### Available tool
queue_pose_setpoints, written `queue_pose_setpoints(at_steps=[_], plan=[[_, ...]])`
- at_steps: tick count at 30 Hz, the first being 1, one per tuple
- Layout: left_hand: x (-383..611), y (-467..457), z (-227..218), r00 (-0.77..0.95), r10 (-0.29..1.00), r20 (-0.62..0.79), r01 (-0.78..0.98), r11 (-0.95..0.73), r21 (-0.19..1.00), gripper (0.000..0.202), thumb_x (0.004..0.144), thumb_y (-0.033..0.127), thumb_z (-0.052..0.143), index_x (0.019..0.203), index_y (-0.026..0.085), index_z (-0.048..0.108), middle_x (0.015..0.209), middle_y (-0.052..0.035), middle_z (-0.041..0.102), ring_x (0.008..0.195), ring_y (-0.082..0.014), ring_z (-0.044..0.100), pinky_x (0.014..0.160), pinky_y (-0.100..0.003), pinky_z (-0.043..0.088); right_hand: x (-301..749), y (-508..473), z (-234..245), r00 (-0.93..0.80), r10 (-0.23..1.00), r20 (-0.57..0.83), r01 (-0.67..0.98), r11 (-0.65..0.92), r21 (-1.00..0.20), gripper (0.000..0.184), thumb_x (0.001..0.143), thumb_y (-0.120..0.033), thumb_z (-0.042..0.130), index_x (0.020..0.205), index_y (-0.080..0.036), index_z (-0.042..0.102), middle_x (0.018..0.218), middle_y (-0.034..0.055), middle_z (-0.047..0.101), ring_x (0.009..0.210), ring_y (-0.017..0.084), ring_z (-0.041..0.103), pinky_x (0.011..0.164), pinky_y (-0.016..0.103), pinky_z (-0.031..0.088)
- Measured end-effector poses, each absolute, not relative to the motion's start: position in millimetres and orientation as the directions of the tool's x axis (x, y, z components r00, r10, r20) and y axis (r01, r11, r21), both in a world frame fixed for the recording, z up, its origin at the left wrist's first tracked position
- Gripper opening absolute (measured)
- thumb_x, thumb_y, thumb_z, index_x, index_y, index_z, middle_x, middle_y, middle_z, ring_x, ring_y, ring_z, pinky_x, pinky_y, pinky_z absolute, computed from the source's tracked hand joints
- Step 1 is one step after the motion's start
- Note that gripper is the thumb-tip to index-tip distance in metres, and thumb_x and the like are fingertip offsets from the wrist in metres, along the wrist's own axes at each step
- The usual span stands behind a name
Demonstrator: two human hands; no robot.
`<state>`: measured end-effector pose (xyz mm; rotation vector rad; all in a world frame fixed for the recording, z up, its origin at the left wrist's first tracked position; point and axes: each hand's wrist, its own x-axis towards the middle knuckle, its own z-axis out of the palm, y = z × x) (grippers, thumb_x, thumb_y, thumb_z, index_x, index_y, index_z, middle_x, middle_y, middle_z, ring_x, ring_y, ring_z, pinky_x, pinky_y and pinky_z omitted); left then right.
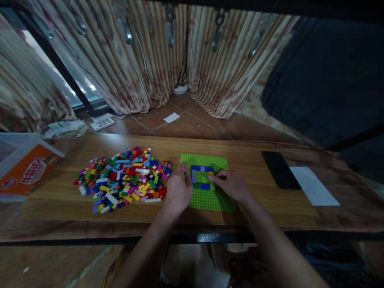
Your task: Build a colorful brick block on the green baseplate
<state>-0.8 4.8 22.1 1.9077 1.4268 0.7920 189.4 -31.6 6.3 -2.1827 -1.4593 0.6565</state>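
Note:
A bright green studded baseplate [220, 200] lies on the wooden board with toy building bricks fixed on it in an open rectangle. Blue bricks [196, 168] with a lilac one form its far side, purple bricks [193, 176] its left side, and a blue brick [205, 187] sits at the near side. My right hand [232, 184] pinches at a small orange-yellow brick [211, 173] on the right side of the rectangle. At the plate's left edge rests my left hand [180, 190], thumb and fingers apart, close to the purple bricks, with nothing visible in it.
A big heap of mixed bricks [126, 180] spreads left of the plate. Beyond it stands a clear plastic box [18, 140] with an orange label. Right of the plate lie a black phone-like slab [280, 170] and a white sheet [313, 186]. Striped curtains [150, 60] hang behind.

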Motion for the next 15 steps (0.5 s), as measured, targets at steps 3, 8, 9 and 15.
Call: queue_pose_setpoints(at_steps=[3, 8, 9, 15], plan=[[0.8, 6.0, 20.2, 0.239, 0.968, 0.077, 0.605, -0.210, 0.768, 0.038, 0.087, 0.012, 0.047, 0.124, 0.015, 0.056, 0.110, -0.0102, 0.071, 0.102, -0.0223, 0.068, 0.096, -0.038, 0.051, 196.8, -34.1, 3.9, 0.330, 0.927, -0.177, 0.619, -0.354, -0.701, 0.047, 0.084, -0.058, 0.051, 0.067, -0.018, 0.068, 0.061, 0.0050, 0.068, 0.054, 0.017, 0.060, 0.055, 0.029, 0.041], [4.6, 5.3, 18.4, 0.266, 0.964, -0.006, 0.627, -0.168, 0.761, 0.042, 0.087, 0.010, 0.045, 0.128, 0.014, 0.054, 0.112, -0.0113, 0.071, 0.099, -0.0232, 0.069, 0.094, -0.039, 0.052, 196.8, -36.4, 3.9, 0.426, 0.904, -0.039, 0.681, -0.348, -0.644, 0.047, 0.090, -0.055, 0.042, 0.067, -0.020, 0.064, 0.066, 0.0070, 0.069, 0.059, 0.020, 0.061, 0.057, 0.030, 0.041], [5.3, 4.8, 18.7, 0.267, 0.964, -0.021, 0.622, -0.156, 0.767, 0.044, 0.086, 0.010, 0.045, 0.129, 0.013, 0.053, 0.112, -0.0116, 0.071, 0.099, -0.0232, 0.069, 0.094, -0.039, 0.052, 194.4, -36.0, 5.6, 0.425, 0.905, -0.015, 0.718, -0.348, -0.602, 0.047, 0.090, -0.054, 0.041, 0.066, -0.021, 0.064, 0.067, 0.0073, 0.069, 0.061, 0.020, 0.061, 0.058, 0.031, 0.040], [8.2, -0.2, 22.0, 0.289, 0.954, -0.082, 0.550, -0.096, 0.830, 0.044, 0.086, 0.010, 0.046, 0.129, 0.012, 0.054, 0.114, -0.0129, 0.070, 0.101, -0.0215, 0.068, 0.093, -0.037, 0.052, 185.5, -30.9, 14.2, 0.370, 0.929, -0.025, 0.731, -0.307, -0.610, 0.041, 0.091, -0.049, 0.041, 0.080, -0.021, 0.069, 0.076, 0.0073, 0.071, 0.073, 0.023, 0.066, 0.066, 0.031, 0.043]])
